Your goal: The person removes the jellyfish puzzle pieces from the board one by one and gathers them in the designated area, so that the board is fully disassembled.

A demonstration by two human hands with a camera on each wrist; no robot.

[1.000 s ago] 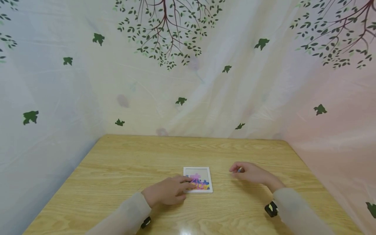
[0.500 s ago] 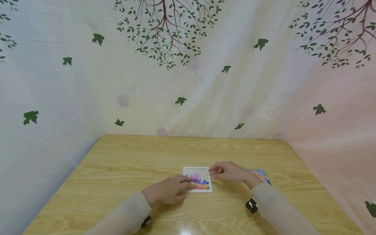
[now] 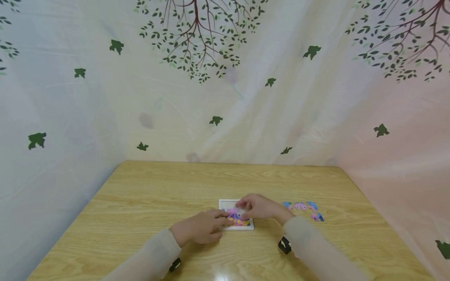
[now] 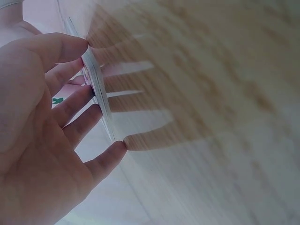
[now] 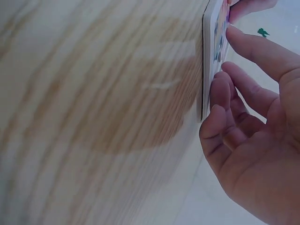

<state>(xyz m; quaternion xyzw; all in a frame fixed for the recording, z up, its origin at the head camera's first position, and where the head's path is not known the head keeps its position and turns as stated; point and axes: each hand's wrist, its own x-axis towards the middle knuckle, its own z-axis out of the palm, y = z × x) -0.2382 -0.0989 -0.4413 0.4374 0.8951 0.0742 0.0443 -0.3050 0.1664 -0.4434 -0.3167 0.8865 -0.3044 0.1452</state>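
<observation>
A small white puzzle frame (image 3: 240,228) lies on the table, its near part filled with pink, blue and yellow puzzle pieces (image 3: 234,221). My left hand (image 3: 198,228) rests fingers on its left side; in the left wrist view the fairly straight fingers (image 4: 75,131) and thumb meet the frame's edge (image 4: 97,77). My right hand (image 3: 261,207) is over the frame's right side, thumb and forefinger brought down at the puzzle with a piece between them, largely hidden. In the right wrist view, its other fingers (image 5: 213,129) curl beside the frame's edge (image 5: 207,56).
Several loose puzzle pieces (image 3: 311,205) lie on the wooden table (image 3: 158,187) to the right, beyond my right wrist. A patterned curtain (image 3: 183,117) with trees and leaves hangs behind and along the sides of the table.
My right hand has moved left, from the loose pieces to over the frame, carrying a puzzle piece. The loose pieces have come into sight behind it. My left hand has stayed in place.
</observation>
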